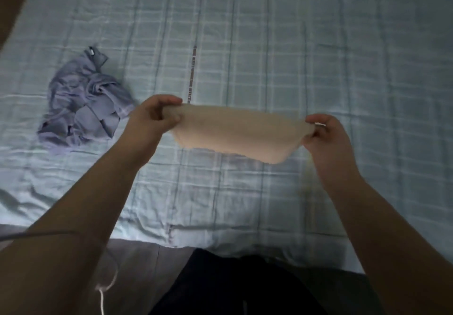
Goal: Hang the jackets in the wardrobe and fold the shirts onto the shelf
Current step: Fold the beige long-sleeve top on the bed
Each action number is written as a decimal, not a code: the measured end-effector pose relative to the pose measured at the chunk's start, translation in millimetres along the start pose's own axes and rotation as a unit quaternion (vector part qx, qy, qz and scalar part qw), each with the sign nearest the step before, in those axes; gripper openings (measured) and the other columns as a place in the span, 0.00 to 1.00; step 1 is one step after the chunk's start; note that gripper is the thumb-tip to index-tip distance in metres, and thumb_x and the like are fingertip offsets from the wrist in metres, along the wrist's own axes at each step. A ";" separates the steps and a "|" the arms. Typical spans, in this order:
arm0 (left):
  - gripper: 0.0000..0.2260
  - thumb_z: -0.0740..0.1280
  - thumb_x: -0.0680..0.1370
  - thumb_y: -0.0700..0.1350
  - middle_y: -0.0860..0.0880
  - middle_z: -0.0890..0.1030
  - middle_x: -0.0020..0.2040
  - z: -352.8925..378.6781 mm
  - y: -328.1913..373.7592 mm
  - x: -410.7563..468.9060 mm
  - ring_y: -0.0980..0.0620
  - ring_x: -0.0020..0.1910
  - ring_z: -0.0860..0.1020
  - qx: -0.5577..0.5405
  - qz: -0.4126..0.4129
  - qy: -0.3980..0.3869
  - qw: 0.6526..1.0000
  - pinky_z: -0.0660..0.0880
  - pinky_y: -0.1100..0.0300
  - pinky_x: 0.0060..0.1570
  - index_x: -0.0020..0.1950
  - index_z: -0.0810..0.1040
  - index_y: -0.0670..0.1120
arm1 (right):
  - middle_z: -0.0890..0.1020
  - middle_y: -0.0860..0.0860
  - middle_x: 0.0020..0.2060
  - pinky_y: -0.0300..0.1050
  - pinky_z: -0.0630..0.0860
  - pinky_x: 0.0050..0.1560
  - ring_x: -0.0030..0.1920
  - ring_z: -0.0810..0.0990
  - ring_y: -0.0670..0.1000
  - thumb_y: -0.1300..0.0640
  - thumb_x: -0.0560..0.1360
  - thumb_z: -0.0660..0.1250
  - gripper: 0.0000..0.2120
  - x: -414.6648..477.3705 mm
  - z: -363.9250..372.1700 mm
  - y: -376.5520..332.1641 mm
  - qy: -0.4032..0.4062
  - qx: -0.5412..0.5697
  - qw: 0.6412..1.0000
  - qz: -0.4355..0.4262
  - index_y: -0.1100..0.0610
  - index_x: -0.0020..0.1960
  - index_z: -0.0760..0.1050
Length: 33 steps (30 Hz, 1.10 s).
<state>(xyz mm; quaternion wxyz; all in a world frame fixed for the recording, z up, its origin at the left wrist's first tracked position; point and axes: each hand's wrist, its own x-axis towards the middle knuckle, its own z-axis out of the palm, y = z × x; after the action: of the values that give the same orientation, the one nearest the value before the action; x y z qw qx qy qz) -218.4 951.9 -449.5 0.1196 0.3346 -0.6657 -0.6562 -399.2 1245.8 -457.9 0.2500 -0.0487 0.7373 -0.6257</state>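
**Beige cloth held taut over the bed**

At the bottom edge a dark garment (pixel 235 287) on the person is cut off by the frame. A thin cable (pixel 108 282) at lower left runs out of view. Both bare forearms reach forward. The left hand (pixel 152 116) pinches the left end of the beige cloth (pixel 235 133), fingers curled round the bunched edge. The right hand (pixel 323 133) pinches the right end the same way. The cloth sags between them, held above the bed (pixel 306 57) and clear of it. Blur hides any sleeves or collar.

Farther back on the left, a crumpled lilac shirt (pixel 83 108) lies on the checked sheet, beyond the left hand. A small white tag (pixel 91 52) sits at its collar, its writing unreadable. A reddish printed strip (pixel 192 74) on the sheet is also too blurred to read. A brown shape (pixel 12 0) fills the top left corner, cut off.
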 end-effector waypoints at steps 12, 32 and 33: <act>0.16 0.71 0.75 0.36 0.41 0.79 0.54 -7.5 -22.0 -29.0 0.47 0.48 0.79 -0.038 -0.269 0.069 0.960 0.76 0.54 0.44 0.61 0.77 0.45 | 0.79 0.44 0.35 0.52 0.78 0.53 0.39 0.78 0.45 0.66 0.70 0.69 0.14 17.2 -8.5 20.5 0.019 -0.114 0.993 0.016 0.47 0.45 0.78; 0.23 0.59 0.79 0.50 0.38 0.66 0.76 65.9 -151.5 22.9 0.35 0.76 0.59 0.572 0.182 -0.074 0.796 0.57 0.39 0.74 0.74 0.70 0.44 | 0.68 0.58 0.74 0.61 0.59 0.74 0.75 0.64 0.61 0.56 0.79 0.60 0.24 44.6 84.1 146.6 -0.104 -0.583 0.764 -0.258 0.59 0.74 0.67; 0.24 0.58 0.81 0.52 0.39 0.64 0.77 77.8 -157.8 13.6 0.36 0.77 0.57 0.586 0.180 -0.106 0.783 0.54 0.38 0.75 0.75 0.68 0.45 | 0.66 0.58 0.76 0.63 0.58 0.74 0.76 0.62 0.61 0.53 0.80 0.57 0.25 35.2 85.5 153.6 -0.118 -0.611 0.741 -0.253 0.59 0.76 0.64</act>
<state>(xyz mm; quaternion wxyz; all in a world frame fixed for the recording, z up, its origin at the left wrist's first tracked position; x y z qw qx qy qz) -229.5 1018.8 -612.3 -0.0549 0.1428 -0.9785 -0.1382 -356.0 1188.1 -622.1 0.0837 -0.4493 0.8867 -0.0703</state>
